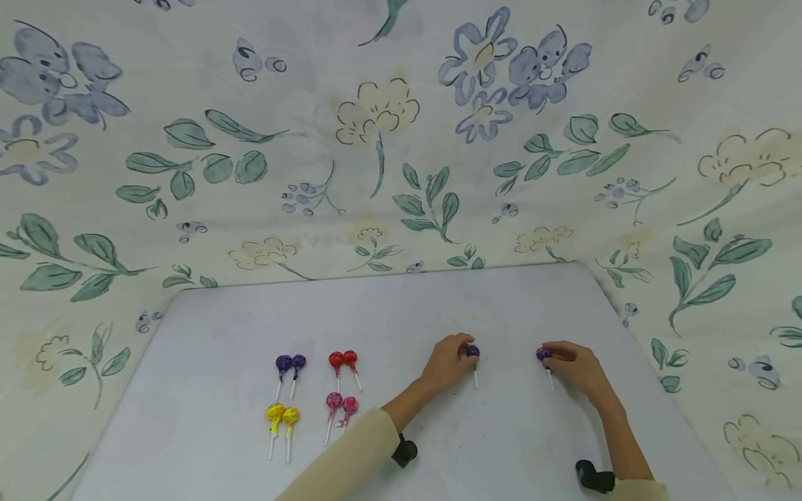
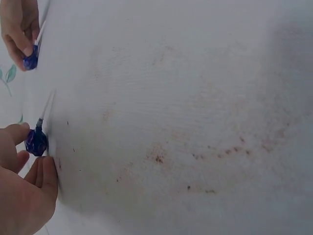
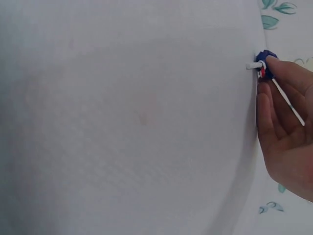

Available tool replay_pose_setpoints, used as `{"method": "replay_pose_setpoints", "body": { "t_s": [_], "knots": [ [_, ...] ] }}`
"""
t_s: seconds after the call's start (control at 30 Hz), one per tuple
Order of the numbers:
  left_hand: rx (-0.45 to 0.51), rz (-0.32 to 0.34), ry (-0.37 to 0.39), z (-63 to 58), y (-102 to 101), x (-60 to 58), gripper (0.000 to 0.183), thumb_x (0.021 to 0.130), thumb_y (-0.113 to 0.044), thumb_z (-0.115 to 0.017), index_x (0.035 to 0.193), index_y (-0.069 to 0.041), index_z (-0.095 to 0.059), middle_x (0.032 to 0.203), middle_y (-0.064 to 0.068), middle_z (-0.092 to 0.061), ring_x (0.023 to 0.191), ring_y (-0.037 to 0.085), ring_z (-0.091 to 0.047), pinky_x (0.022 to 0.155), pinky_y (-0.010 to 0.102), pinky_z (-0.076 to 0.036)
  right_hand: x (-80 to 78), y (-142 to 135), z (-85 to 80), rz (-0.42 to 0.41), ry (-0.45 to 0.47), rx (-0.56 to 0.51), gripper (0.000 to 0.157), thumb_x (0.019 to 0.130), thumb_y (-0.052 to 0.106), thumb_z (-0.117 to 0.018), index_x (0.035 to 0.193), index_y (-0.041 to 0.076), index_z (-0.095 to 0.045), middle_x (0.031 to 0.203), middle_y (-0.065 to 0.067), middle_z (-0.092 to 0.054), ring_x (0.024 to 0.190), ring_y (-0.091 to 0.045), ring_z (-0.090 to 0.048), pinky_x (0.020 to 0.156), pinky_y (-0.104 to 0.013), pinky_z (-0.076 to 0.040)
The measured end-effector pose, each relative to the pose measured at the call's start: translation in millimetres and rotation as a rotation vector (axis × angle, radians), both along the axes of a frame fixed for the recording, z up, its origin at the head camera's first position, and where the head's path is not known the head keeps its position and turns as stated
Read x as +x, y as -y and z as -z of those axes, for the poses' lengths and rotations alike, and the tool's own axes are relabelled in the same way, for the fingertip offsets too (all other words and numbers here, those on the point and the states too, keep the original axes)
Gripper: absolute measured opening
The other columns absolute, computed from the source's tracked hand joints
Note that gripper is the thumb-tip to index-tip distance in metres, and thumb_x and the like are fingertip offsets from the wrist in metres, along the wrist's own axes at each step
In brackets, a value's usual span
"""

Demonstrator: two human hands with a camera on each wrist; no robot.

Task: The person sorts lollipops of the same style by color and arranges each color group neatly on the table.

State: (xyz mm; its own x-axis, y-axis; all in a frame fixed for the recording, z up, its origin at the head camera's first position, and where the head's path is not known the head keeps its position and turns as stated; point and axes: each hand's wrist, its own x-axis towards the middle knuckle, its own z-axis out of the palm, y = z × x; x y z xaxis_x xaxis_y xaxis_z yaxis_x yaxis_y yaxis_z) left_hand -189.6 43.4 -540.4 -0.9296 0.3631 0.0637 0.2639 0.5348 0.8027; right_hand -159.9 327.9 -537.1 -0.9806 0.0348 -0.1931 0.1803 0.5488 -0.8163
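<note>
In the head view my left hand [image 1: 446, 363] pinches a purple-wrapped lollipop [image 1: 473, 351] by its head, the white stick pointing toward me. The left wrist view shows fingers at both sides of that lollipop's head [image 2: 36, 143]. Farther right, my right hand [image 1: 579, 369] pinches another purple lollipop [image 1: 543, 354] between thumb and fingers, stick also toward me. Seen from the right wrist, the dark blue-purple head [image 3: 266, 61] sits at the fingertips; a short white stick end pokes out left, and a longer thin white stick slants past the palm.
On the white table [image 1: 501, 431], at left, lie pairs of lollipops: purple [image 1: 284, 363], red [image 1: 335, 359], yellow [image 1: 275, 412] and pink [image 1: 334, 400]. Floral cloth [image 1: 376, 236] rises behind the table and hangs at its sides. Black devices [image 1: 406, 451] are at both wrists.
</note>
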Motion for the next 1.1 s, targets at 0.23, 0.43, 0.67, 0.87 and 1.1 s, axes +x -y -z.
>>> {"method": "replay_pose_setpoints", "body": {
  "t_s": [0.23, 0.43, 0.67, 0.87, 1.1],
  "knots": [
    [-0.017, 0.003, -0.055, 1.5, -0.4, -1.4, 0.027, 0.091, -0.006, -0.072, 0.117, 0.002, -0.067, 0.105, 0.012, -0.067, 0.094, 0.021, -0.062, 0.082, 0.03, -0.053, -0.8, 0.5, -0.1, -0.002, 0.011, -0.028, 0.041, 0.095, 0.015, -0.068, 0.132, -0.003, -0.06, 0.129, -0.023, -0.062, 0.12, -0.039, -0.056, 0.104, -0.055, -0.041],
    [0.017, 0.013, -0.05, 2.8, 2.7, -2.0, 0.023, 0.09, -0.004, -0.072, 0.112, 0.002, -0.069, 0.105, 0.012, -0.068, 0.094, 0.022, -0.063, 0.08, 0.029, -0.053, -1.1, 2.5, 0.3, -0.003, 0.007, -0.017, 0.039, 0.095, 0.013, -0.067, 0.13, -0.003, -0.062, 0.127, -0.022, -0.063, 0.118, -0.038, -0.058, 0.102, -0.054, -0.043],
    [0.043, 0.024, 0.061, 1.3, 10.4, -8.7, 0.019, 0.089, -0.006, -0.073, 0.108, -0.002, -0.07, 0.103, 0.007, -0.068, 0.093, 0.019, -0.063, 0.078, 0.027, -0.052, -0.5, 3.4, 0.7, 0.009, 0.013, -0.016, 0.039, 0.095, 0.014, -0.068, 0.13, -0.003, -0.062, 0.125, -0.021, -0.064, 0.117, -0.038, -0.058, 0.103, -0.054, -0.043],
    [0.015, 0.035, 0.103, -6.7, 26.1, -7.1, 0.018, 0.089, -0.005, -0.073, 0.107, -0.001, -0.07, 0.101, 0.008, -0.067, 0.091, 0.02, -0.062, 0.077, 0.029, -0.052, 0.3, 2.7, 1.2, 0.023, 0.012, -0.011, 0.038, 0.096, 0.013, -0.067, 0.13, -0.003, -0.062, 0.124, -0.021, -0.065, 0.117, -0.037, -0.059, 0.103, -0.055, -0.043],
    [0.014, 0.034, 0.078, -10.2, 54.9, -5.2, 0.019, 0.086, -0.002, -0.072, 0.105, 0.002, -0.07, 0.096, 0.008, -0.067, 0.087, 0.019, -0.062, 0.074, 0.029, -0.052, 2.0, 5.4, -2.3, 0.022, 0.01, -0.015, 0.038, 0.095, 0.012, -0.067, 0.129, -0.004, -0.062, 0.126, -0.023, -0.063, 0.118, -0.039, -0.058, 0.104, -0.057, -0.04]
  ]
}}
